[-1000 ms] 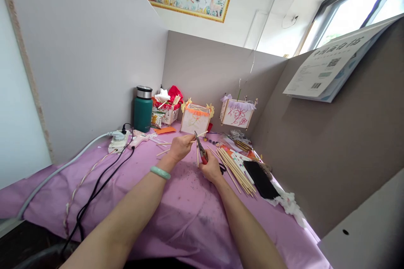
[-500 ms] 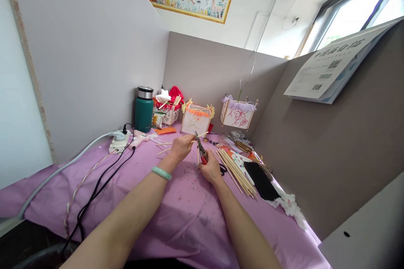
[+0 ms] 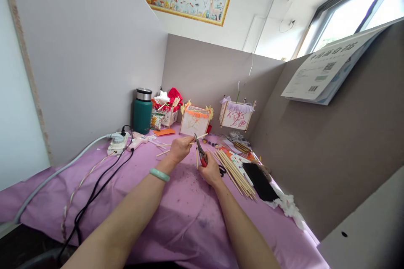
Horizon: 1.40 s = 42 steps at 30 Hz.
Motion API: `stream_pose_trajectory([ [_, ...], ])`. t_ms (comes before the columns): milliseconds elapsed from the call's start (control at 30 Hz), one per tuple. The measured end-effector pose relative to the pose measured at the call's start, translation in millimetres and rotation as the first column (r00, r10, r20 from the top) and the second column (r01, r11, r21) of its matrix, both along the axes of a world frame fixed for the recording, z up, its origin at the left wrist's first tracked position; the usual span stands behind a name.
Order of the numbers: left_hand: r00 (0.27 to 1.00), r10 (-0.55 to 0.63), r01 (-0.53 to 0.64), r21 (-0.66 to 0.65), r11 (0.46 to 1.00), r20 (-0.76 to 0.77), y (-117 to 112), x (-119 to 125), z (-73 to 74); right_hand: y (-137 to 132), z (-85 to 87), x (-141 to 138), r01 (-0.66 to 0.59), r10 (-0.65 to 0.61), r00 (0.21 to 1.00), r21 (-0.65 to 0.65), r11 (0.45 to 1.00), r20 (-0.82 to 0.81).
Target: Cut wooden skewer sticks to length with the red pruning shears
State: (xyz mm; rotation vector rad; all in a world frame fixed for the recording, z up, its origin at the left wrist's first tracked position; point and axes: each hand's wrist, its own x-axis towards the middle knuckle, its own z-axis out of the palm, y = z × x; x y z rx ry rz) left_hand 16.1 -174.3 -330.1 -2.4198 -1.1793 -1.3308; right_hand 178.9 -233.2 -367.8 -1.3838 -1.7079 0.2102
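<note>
Two hands: left hand (image 3: 180, 149) pinches a wooden stick (image 3: 203, 135) above the purple cloth (image 3: 189, 227); right hand (image 3: 211, 173) wraps red-handled pliers (image 3: 202, 155).
Grip: L closed on stick, R closed on plier handles; plier jaws sit right at the stick, can't tell if biting.
Why: stick prob held up off the cloth so pliers reach it clear of the pile of sticks (image 3: 235, 174).
Vs earlier frame: hands, pliers nearly same spot; only view drifts slightly.
</note>
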Motion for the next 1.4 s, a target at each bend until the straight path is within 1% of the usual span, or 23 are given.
stream_pose_trajectory([
  [167,0.999,-0.038,0.038,-0.008,0.999,0.02,0.2,-0.3,1.0,-0.3,-0.9,0.7,-0.016,0.016,1.0,0.008,1.0,-0.011],
  [300,0.999,-0.039,0.039,0.015,0.999,0.026,-0.9,-0.9,2.2,0.1,-1.7,0.9,-0.024,0.024,1.0,0.012,1.0,-0.016],
  [467,0.997,-0.063,0.062,0.042,0.997,0.041,1.0,-0.7,-0.5,0.0,-0.3,1.4,-0.014,0.014,1.0,0.008,1.0,-0.003],
  [733,0.999,-0.008,0.007,0.017,1.0,0.05,3.9,0.8,-4.2,2.4,4.3,-1.2,0.043,-0.044,0.998,0.017,0.999,0.055],
  [867,0.994,-0.012,0.01,0.025,1.0,0.112,3.7,1.9,-4.0,1.6,2.5,-1.4,0.062,-0.064,0.997,0.053,0.997,0.042],
  [967,0.99,-0.042,0.037,0.037,0.999,0.135,3.2,2.1,-3.9,1.2,0.3,-0.4,0.042,-0.043,0.999,0.072,0.996,0.017],
  [1100,0.991,-0.057,0.053,0.038,0.998,0.124,3.2,1.4,-4.4,1.8,-0.5,0.6,0.018,-0.018,1.0,0.077,0.997,0.002],
  [1400,0.999,-0.011,0.012,-0.019,1.0,0.049,6.4,-0.2,-5.3,2.9,0.0,1.5,-0.001,0.001,1.0,0.07,0.998,-0.002],
])
